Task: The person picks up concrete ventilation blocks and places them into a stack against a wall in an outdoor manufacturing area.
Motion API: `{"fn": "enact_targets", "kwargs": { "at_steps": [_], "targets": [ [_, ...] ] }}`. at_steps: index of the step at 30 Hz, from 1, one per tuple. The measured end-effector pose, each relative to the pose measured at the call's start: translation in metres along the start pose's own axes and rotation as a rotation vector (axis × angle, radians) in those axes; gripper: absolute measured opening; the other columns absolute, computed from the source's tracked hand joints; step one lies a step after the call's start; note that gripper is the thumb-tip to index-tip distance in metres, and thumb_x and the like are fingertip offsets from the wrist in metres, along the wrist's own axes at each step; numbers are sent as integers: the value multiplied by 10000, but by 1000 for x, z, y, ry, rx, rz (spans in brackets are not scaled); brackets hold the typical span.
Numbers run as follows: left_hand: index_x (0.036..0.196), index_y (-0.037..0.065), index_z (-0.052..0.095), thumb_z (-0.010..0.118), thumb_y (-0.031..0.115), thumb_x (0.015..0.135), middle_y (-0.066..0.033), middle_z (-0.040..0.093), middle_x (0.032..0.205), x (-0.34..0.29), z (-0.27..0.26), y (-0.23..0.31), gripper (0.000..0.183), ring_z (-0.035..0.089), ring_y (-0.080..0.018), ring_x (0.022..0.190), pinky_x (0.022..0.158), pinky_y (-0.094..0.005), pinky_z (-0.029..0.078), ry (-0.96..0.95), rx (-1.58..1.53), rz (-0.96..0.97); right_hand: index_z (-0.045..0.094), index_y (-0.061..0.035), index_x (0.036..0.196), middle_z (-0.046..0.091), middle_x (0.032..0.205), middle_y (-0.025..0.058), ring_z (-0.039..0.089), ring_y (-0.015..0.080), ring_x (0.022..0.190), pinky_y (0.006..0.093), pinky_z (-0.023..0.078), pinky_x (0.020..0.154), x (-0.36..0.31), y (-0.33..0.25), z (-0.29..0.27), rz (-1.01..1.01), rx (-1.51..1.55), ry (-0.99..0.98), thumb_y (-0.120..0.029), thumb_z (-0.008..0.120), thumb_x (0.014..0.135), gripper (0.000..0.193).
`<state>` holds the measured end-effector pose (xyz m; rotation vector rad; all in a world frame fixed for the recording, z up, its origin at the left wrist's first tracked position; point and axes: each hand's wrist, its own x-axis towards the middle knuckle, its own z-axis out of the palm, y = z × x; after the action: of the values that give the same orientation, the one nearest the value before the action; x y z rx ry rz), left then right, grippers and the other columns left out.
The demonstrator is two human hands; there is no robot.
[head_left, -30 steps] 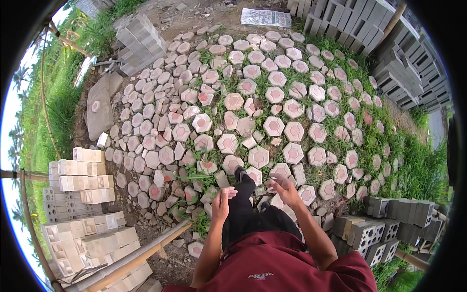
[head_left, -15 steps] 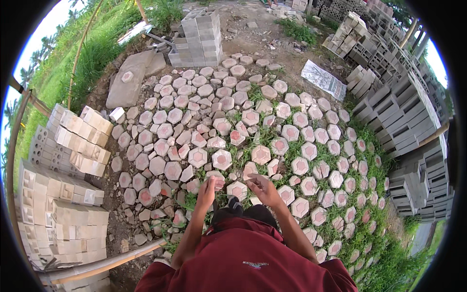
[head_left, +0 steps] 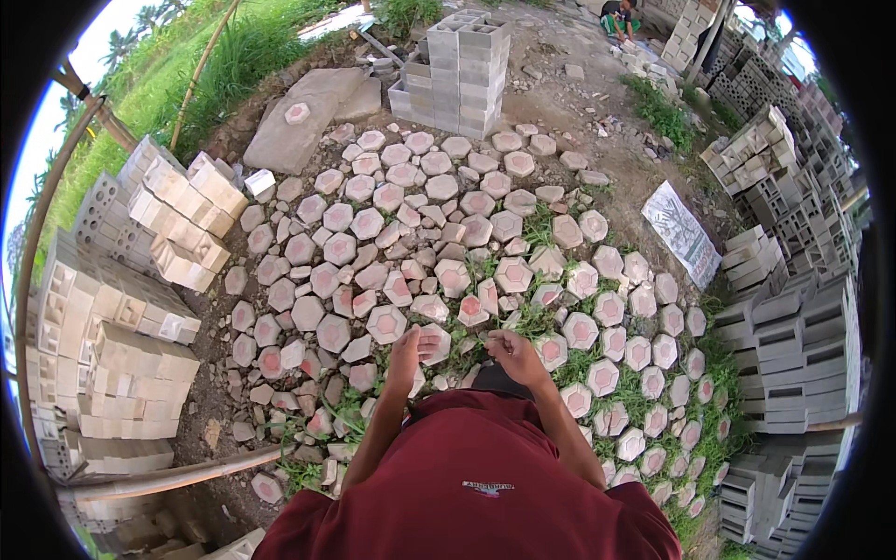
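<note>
Over the hexagonal paving stones (head_left: 385, 324), grey with reddish centres, both my hands are held in front of my body, apart from each other. My left hand (head_left: 411, 359) has its fingers extended toward the right and holds nothing; a paver (head_left: 435, 342) lies just beyond its fingertips. My right hand (head_left: 516, 357) is loosely bent, fingers pointing left, with nothing seen in it. The nearest paver to it is one (head_left: 551, 352) on its right. Neither hand visibly touches a stone.
Stacked concrete blocks stand on the left (head_left: 140, 373), the right (head_left: 793, 345) and ahead (head_left: 467, 75). A bamboo pole (head_left: 187, 483) crosses the lower left. A printed sack (head_left: 681, 233) lies at right. Grass and rubble fill gaps between pavers. Another person (head_left: 618, 19) crouches far off.
The view has swung, so the scene sits farther right at the top and the far person shows more. My right hand's fingers look more bent; my left hand stays extended.
</note>
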<state>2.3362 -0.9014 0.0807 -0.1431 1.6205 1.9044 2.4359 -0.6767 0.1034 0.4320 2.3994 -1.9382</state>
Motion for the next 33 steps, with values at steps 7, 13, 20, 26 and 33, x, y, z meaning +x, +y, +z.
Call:
{"fn": "enact_targets", "kwargs": {
  "at_steps": [7, 13, 20, 26, 33],
  "targets": [
    [1047, 39, 604, 434, 327, 967, -63, 671, 952, 75, 57, 32, 344, 614, -135, 837, 723, -276, 453, 82, 155, 179, 563, 50, 1125, 659, 918, 151, 645, 201, 840, 307, 500, 745, 124, -23, -85, -79, -163, -154, -282, 610, 882, 414],
    [1070, 35, 584, 427, 342, 970, -57, 657, 988, 115, 62, 55, 358, 606, -137, 864, 765, -277, 458, 184, 199, 173, 570, 31, 1130, 657, 899, 165, 652, 248, 876, 331, 500, 772, 208, -30, -86, -95, -214, -180, -306, 617, 857, 436],
    [1093, 20, 578, 439, 334, 967, -68, 663, 971, 188, 44, 73, 366, 615, -149, 882, 759, -280, 463, 298, 64, 107, 607, 16, 1063, 666, 955, 152, 644, 235, 889, 322, 497, 794, 279, -18, -48, -30, -260, -413, -360, 624, 857, 429],
    [1096, 22, 570, 452, 325, 964, -66, 661, 958, 299, -6, 128, 350, 615, -148, 864, 747, -266, 459, 266, 114, 203, 592, 27, 1076, 659, 973, 173, 645, 250, 902, 334, 501, 784, 406, -45, -30, -33, -332, -366, -360, 621, 856, 446],
    [1135, -8, 519, 459, 246, 973, -82, 631, 949, 420, -110, 258, 307, 598, -139, 873, 777, -274, 464, 235, 249, 348, 571, 42, 1107, 653, 969, 209, 647, 290, 911, 354, 501, 783, 562, -119, 30, -70, -370, -374, -373, 614, 842, 494]
  ]
}}
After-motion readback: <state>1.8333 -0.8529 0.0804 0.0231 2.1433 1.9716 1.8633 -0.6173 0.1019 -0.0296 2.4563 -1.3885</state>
